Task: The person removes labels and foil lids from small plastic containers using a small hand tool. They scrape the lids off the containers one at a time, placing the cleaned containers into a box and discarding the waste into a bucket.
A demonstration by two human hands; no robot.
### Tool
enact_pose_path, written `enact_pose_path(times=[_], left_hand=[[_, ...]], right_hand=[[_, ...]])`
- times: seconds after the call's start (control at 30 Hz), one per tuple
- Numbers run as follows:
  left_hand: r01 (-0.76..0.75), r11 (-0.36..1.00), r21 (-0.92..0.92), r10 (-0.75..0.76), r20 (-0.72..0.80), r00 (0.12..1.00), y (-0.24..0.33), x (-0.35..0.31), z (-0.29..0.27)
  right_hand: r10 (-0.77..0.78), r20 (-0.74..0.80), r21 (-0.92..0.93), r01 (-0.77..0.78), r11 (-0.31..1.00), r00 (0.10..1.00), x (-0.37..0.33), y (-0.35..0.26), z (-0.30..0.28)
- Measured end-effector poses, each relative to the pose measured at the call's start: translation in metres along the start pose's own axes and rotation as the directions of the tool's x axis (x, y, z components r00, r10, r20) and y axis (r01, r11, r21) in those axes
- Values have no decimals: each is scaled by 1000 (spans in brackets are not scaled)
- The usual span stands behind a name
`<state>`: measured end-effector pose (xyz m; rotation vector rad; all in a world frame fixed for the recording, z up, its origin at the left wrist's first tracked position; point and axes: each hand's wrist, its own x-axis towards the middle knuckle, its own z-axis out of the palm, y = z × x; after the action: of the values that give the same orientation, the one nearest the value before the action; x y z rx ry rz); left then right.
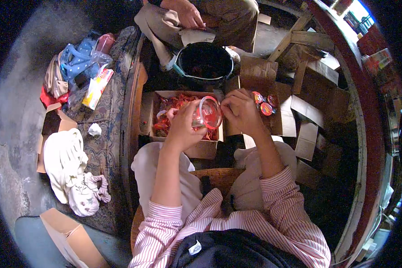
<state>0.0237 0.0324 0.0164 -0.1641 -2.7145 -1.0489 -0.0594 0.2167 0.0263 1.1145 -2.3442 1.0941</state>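
Observation:
My left hand (pixel 183 123) is wrapped round a clear plastic cup (pixel 210 112) with a red rim, its mouth tilted to the right. My right hand (pixel 241 109) is beside the rim with fingers pinched together; whatever they hold is too small to make out. Below my left hand, an open cardboard box (pixel 205 149) holds a heap of red, shiny pieces (pixel 163 125). Right of my right hand, several small round tubs with printed lids (pixel 266 108) sit in another open carton (pixel 286 125).
Across from me a person sits with one hand (pixel 190 15) over a black bucket (pixel 204 62). A patterned couch (pixel 107 152) on the left carries bags, a yellow-and-white box (pixel 97 89) and pale cloth (pixel 66 156). Open cartons (pixel 315 76) crowd the right side.

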Motion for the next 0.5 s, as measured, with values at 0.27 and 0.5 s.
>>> enact_pose_path(times=[0.27,0.5], left_hand=[[31,998,52,-36,91,995,-6,-2,5],[71,997,21,-73,140,987,-13,-4,8]], right_hand=[[-74,-42,-186,65,980,996,-1,-3,0],[-139,-50,-263,121,957,989,2,-8,-1]])
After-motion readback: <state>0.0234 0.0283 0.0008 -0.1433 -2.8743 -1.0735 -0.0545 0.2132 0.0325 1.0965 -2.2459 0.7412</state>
